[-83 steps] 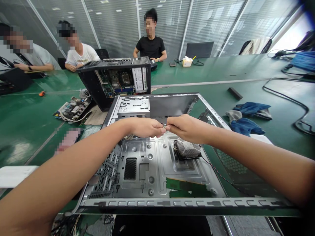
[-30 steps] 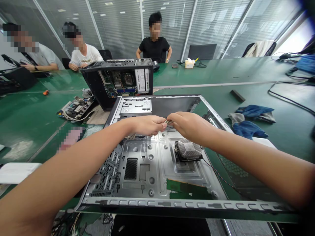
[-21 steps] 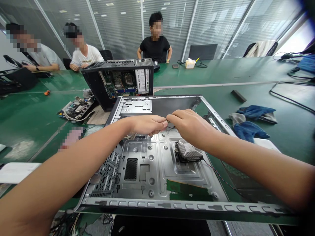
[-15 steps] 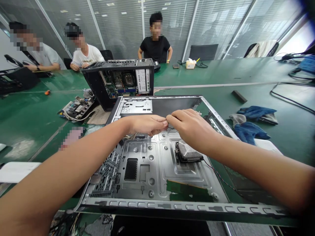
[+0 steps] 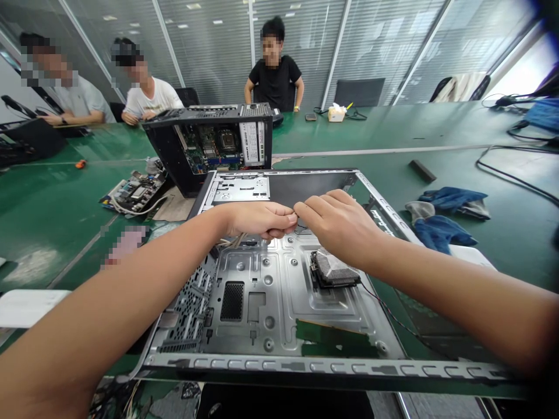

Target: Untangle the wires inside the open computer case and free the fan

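Over the far part of an open computer case [image 5: 279, 279] lying flat, my left hand [image 5: 264, 220] and my right hand [image 5: 334, 224] meet at the fingertips. Both are closed in a pinch. Whatever lies between the fingers is hidden, though a thin dark wire shows just beneath them. Below my right hand a CPU cooler [image 5: 336, 269] rests on the case floor, its thin cable trailing over the right edge. Two green memory modules [image 5: 332, 333] lie near the front rim. Loose pale cables [image 5: 231, 242] sit under my left wrist.
Behind the case stands a second computer tower [image 5: 209, 142] with its side open. A circuit board assembly [image 5: 135, 189] lies left of it. Blue-grey gloves [image 5: 449, 230] and a dark bar [image 5: 422, 171] are at right. Several people sit across the green table [image 5: 384, 128].
My hands keep the same place and pinch, with only a slight shift of the fingers. The view has turned a little.
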Tool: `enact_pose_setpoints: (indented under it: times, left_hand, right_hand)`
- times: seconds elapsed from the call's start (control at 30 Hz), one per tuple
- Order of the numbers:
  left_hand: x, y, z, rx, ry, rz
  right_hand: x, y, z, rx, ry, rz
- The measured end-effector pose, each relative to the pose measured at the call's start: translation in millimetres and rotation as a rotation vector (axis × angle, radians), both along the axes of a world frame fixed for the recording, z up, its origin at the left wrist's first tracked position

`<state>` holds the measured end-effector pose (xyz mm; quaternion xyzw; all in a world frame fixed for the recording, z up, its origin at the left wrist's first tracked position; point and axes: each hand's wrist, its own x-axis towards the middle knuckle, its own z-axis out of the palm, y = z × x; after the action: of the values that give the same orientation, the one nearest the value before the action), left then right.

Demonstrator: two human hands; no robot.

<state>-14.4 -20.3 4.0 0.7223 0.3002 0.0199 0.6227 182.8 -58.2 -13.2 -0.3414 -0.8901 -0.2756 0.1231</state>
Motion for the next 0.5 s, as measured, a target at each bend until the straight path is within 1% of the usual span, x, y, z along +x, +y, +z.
enact_pose_setpoints:
  times: [0.1, 0.2, 0.37, 0.5]
  left_hand:
    - [-0.4, 0.6, 2.0, 0.112, 0.057, -0.008]
    - [-1.2, 1.3, 2.7, 0.172, 0.072, -0.017]
    - [-2.9, 2.0, 2.2, 0.198, 0.073, -0.023]
    - [-4.3, 1.5, 2.2, 0.186, 0.085, -0.009]
  right_hand:
    - [0.6, -1.7, 1.7, -0.015, 0.016, -0.020]
    - [0.4, -3.7, 3.1, -0.046, 0.039, -0.032]
    - [-1.3, -4.6, 3.7, -0.079, 0.045, -0.042]
    - [-0.6, -1.5, 2.6, -0.049, 0.003, -0.045]
